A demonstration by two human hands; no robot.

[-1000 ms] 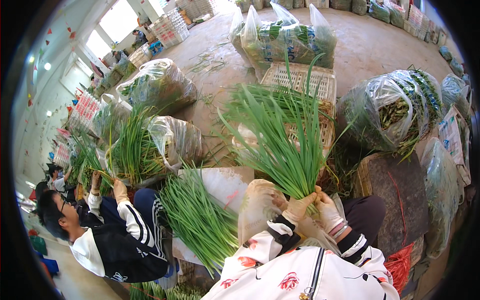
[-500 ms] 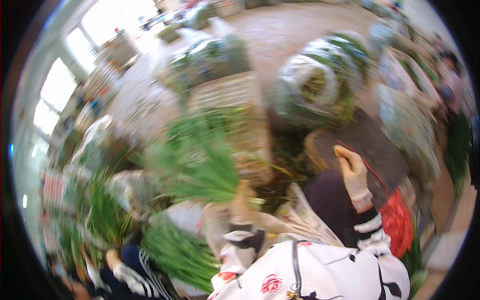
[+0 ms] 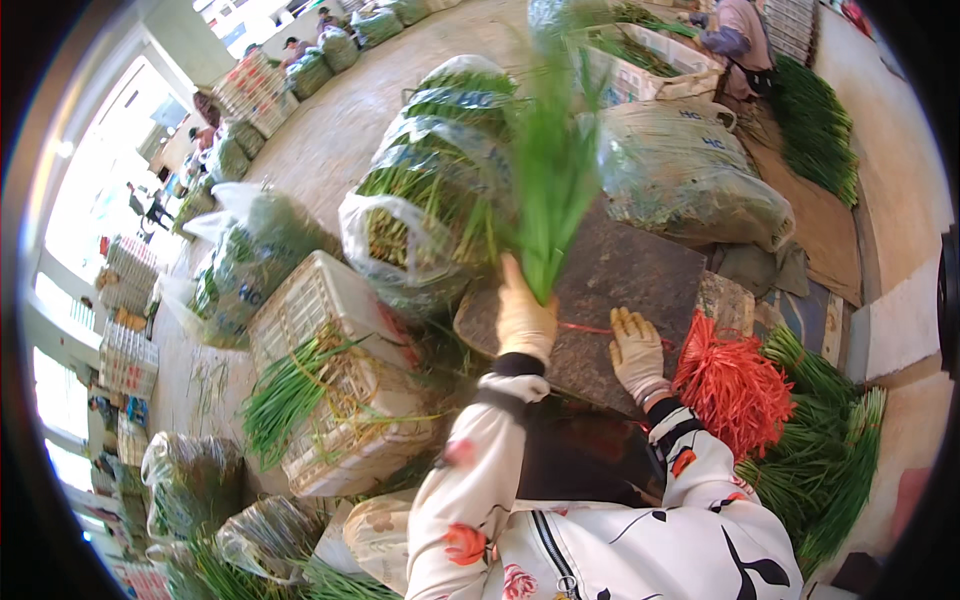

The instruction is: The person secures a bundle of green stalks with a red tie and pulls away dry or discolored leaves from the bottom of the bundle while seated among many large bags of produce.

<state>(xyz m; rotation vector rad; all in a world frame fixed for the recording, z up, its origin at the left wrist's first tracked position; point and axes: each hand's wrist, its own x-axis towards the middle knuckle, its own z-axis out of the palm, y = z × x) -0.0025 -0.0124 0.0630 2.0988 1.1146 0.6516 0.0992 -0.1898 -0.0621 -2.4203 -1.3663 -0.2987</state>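
My left hand (image 3: 527,318), in a pale glove, grips the base of a bunch of long green leaves like garlic chives (image 3: 550,215). The bunch stands upright above a dark flat board (image 3: 645,265), its upper leaves blurred. My right hand (image 3: 638,352), also gloved, rests on the board's near part with fingers stretched out. A thin red strip (image 3: 585,328) lies across the board between my hands and passes beneath the right one. Beside the right wrist hangs a thick bundle of red strips (image 3: 730,385).
Bundled green stalks (image 3: 815,470) lie at the right. A white crate (image 3: 330,300) with loose greens (image 3: 290,400) stands left of the board. Bagged greens (image 3: 430,170) sit beyond it, with a filled sack (image 3: 690,170) at the far right. Another person (image 3: 740,45) works at the back right.
The view has swung to the right. My left hand has brought the bunch over the board. My right hand has lowered from a raised pinch onto the board, laying the red strip there.
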